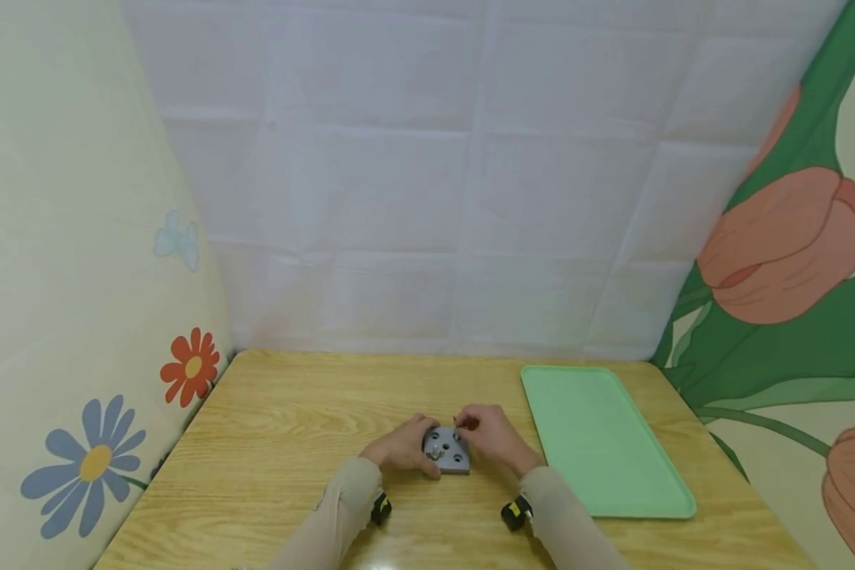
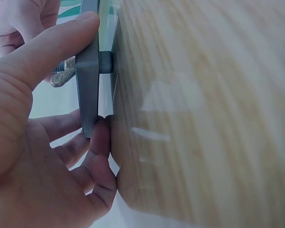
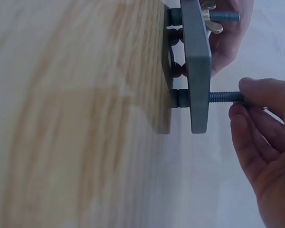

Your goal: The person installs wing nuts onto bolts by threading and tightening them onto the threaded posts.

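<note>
A grey metal plate (image 1: 450,466) with several holes is held just above the wooden table. My left hand (image 1: 401,446) grips its left side, thumb on the upper face and fingers beneath, as the left wrist view shows. One bolt with a wing nut (image 2: 64,76) stands through the plate near that thumb; its knurled head (image 2: 106,62) sticks out below. A second bolt (image 3: 223,97) passes through the plate, head underneath. My right hand (image 1: 496,435) pinches this bolt's upper end between thumb and fingers. Whether a nut is inside that pinch is hidden.
To the right of my hands, a light green tray (image 1: 598,443) lies on the wooden table (image 1: 292,419). A white sheet (image 1: 399,198) hangs behind the table. Flower-patterned walls stand at both sides.
</note>
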### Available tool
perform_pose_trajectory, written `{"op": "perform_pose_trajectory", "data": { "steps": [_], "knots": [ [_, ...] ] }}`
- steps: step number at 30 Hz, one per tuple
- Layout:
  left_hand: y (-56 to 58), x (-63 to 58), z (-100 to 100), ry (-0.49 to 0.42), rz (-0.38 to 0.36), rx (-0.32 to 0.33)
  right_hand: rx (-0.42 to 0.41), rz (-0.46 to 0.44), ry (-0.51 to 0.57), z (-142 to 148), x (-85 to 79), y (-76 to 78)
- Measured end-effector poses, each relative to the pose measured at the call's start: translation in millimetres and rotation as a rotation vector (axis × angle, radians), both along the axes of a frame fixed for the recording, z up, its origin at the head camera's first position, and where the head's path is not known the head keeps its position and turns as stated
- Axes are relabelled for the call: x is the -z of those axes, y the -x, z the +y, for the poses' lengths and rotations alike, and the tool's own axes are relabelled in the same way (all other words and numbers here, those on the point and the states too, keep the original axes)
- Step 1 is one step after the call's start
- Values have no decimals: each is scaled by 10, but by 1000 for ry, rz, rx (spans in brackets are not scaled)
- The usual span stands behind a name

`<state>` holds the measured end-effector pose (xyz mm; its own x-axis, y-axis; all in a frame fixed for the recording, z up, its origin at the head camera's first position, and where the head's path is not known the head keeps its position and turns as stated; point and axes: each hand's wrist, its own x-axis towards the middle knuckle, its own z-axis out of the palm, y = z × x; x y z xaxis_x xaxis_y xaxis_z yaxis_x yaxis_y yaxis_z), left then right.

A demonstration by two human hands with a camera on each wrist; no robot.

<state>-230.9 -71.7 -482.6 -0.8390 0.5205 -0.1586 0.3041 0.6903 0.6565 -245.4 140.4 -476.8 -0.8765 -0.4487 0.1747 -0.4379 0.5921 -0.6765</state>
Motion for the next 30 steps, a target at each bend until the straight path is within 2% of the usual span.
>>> {"op": "perform_pose_trajectory", "data": {
  "steps": [4, 10, 13, 19, 30],
  "knots": [
    [8, 12, 1, 6, -3, 1, 22, -17, 1, -9, -7, -12],
    [11, 22, 4, 10, -5, 0, -4, 15, 67, 5, 11, -12],
    [10, 17, 2, 12, -5, -1, 9, 10, 95, 9, 19, 1],
    [11, 10, -8, 5, -4, 2, 38, -11, 76, 12, 36, 22],
    [-8, -13, -7, 2, -5, 4, 0, 9, 47, 12, -6, -8]
  ]
}}
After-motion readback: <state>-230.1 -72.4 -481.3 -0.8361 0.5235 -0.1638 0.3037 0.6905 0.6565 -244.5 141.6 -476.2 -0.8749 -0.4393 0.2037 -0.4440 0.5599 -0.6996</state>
